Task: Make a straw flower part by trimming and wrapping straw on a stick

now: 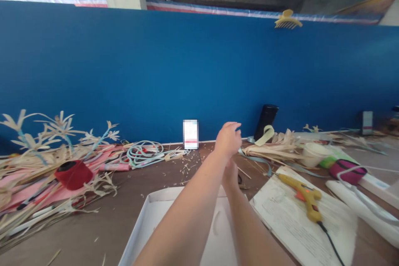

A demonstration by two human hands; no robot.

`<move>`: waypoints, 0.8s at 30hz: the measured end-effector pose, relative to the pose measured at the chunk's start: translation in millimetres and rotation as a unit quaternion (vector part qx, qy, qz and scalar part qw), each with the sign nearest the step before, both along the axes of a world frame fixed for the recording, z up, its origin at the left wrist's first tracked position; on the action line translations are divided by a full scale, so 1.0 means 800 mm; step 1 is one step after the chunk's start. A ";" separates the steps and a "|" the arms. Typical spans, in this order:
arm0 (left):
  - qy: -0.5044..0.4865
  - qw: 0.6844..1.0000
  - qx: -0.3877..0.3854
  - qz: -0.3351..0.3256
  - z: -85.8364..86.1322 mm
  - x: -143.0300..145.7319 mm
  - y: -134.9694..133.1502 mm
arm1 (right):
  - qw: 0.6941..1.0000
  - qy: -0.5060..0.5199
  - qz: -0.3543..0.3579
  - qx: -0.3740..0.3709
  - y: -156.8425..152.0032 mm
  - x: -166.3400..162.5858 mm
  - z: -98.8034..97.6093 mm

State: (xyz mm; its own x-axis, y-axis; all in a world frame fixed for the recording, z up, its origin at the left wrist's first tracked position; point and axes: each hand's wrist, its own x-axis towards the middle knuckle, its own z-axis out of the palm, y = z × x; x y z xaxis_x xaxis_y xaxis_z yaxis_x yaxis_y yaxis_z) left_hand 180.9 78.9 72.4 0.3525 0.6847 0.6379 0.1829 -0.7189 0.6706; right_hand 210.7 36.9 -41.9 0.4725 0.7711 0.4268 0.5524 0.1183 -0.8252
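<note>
My left hand reaches out over the far side of the table, its fingers bent and drawn together toward the right. Whatever they hold, if anything, is too small or hidden to make out. Below it, my right hand is mostly covered by the left wrist, and its fingers do not show. Both forearms pass over a shallow white box lid. Beside the right wrist lie a thin stick and a small dark thing. A bundle of dried pale husks is just right of my hands.
A yellow glue gun rests on a paper-covered board at right, its cord trailing forward. Left are husk flowers, a red roll and coiled light-blue cord. A phone and a black cylinder stand by the blue partition.
</note>
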 end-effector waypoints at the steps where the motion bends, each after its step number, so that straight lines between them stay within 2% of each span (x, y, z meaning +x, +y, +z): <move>1: -0.019 0.999 -0.018 0.026 -0.008 -0.016 -0.002 | 1.000 0.025 0.005 -0.002 0.000 -0.005 0.000; 5: -0.064 0.984 -0.073 0.151 -0.044 -0.092 -0.011 | 0.991 0.125 0.056 -0.004 0.000 -0.021 0.005; 9: -0.071 0.972 -0.109 0.198 -0.081 -0.154 -0.026 | 0.973 0.194 0.126 -0.001 -0.004 -0.037 0.013; 12: -0.086 0.971 -0.133 0.181 -0.105 -0.178 -0.036 | 0.937 0.288 0.196 -0.002 -0.006 -0.052 0.014; 15: -0.108 0.972 -0.115 0.176 -0.124 -0.187 -0.043 | 0.913 0.341 0.223 0.002 -0.004 -0.062 0.010; 19: -0.105 0.979 -0.123 0.121 -0.141 -0.187 -0.043 | 0.910 0.342 0.237 0.000 -0.001 -0.065 0.003; 24: -0.098 0.983 -0.139 0.069 -0.146 -0.183 -0.040 | 0.915 0.320 0.246 -0.005 0.002 -0.061 -0.003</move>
State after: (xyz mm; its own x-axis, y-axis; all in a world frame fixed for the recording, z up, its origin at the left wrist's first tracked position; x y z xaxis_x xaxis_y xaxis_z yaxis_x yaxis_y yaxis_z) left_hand 34.5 46.6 -44.2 0.1342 0.8751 0.4649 0.1138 -0.4796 0.8701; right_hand 162.1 38.1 -44.6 0.2180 0.9598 0.1770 -0.1616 0.2144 -0.9633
